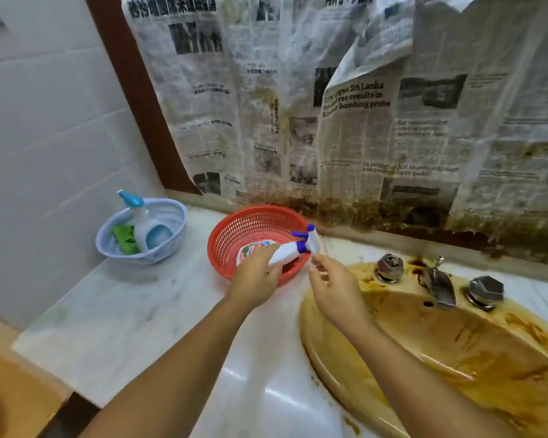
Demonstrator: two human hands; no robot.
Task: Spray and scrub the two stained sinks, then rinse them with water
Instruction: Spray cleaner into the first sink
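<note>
A white spray bottle with a blue trigger head lies tilted over the red basket. My left hand grips the bottle's body. My right hand is just right of the bottle, its fingertips at the spray head's lower end; whether they pinch it I cannot tell. A brown-stained yellow sink fills the lower right, with a stained tap and two metal knobs behind the bowl. The edge of a second brownish basin shows at the bottom left.
A pale blue basket at the back left of the marble counter holds a white pump bottle and a green sponge. Stained newspaper covers the wall behind the sink. White tiles line the left wall.
</note>
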